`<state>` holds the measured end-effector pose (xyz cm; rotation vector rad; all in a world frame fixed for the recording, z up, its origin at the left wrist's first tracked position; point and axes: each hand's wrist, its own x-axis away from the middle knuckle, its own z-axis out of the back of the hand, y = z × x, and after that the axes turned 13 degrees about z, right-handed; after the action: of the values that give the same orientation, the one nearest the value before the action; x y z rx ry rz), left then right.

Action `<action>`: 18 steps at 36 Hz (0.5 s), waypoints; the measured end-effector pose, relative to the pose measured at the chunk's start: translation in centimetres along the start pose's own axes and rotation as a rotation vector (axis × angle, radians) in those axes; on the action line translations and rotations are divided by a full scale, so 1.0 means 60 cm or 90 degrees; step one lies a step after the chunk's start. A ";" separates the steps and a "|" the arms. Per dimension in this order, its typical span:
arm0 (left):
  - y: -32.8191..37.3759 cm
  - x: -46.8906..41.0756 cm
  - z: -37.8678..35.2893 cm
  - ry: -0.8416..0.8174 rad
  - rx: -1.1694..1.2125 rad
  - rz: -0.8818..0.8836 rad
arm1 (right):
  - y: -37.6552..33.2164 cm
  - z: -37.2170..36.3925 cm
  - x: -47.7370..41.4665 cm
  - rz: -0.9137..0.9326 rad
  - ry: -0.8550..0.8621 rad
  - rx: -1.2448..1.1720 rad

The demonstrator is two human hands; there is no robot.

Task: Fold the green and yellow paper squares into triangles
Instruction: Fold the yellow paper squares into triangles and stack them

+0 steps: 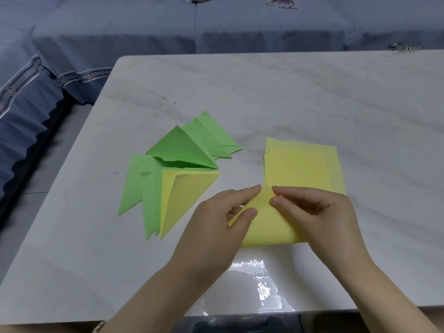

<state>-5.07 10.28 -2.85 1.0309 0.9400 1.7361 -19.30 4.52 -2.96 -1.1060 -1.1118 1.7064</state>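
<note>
Two hands meet over a single yellow sheet (266,227) at the near middle of the table (312,92). The sheet is bent over on itself, its near edge a soft rounded curve rather than a pressed crease, and its far corner rises to a point between the fingertips. The left hand (223,212) has its grip pinching the sheet's left side between thumb and forefinger. The right hand (319,212) does likewise on the right side, thumb on top of the paper, the other fingers curled behind.

Just beyond the hands lies a stack of yellow squares (300,169), flat and slightly staggered, with the folded sheet's tip overlapping its near edge. To the left, several green triangles (182,147) lie fanned and overlapping, and a yellow triangle (185,195) rests on the nearest of them, just beside the left hand. A blue sofa (144,27) runs behind the table.
</note>
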 end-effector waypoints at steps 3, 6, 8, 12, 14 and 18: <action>0.005 -0.006 0.003 0.026 0.048 0.018 | 0.000 0.000 0.000 0.001 -0.017 0.009; 0.012 -0.017 0.008 0.037 0.031 0.006 | -0.001 -0.002 0.000 0.014 -0.042 0.028; 0.014 -0.022 0.011 0.041 0.018 -0.003 | -0.002 -0.001 -0.002 0.024 -0.059 0.036; 0.018 -0.028 0.017 0.041 0.015 -0.004 | -0.004 0.003 -0.007 0.043 -0.083 0.044; 0.020 -0.029 0.020 0.029 0.041 0.016 | -0.006 0.005 -0.009 0.051 -0.097 0.048; 0.020 -0.030 0.024 0.002 0.090 0.055 | -0.006 0.008 -0.013 0.067 -0.124 0.054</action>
<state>-3.63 8.43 -1.66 1.1757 1.0463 1.7614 -19.44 3.82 -2.31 -0.9757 -1.1043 1.9591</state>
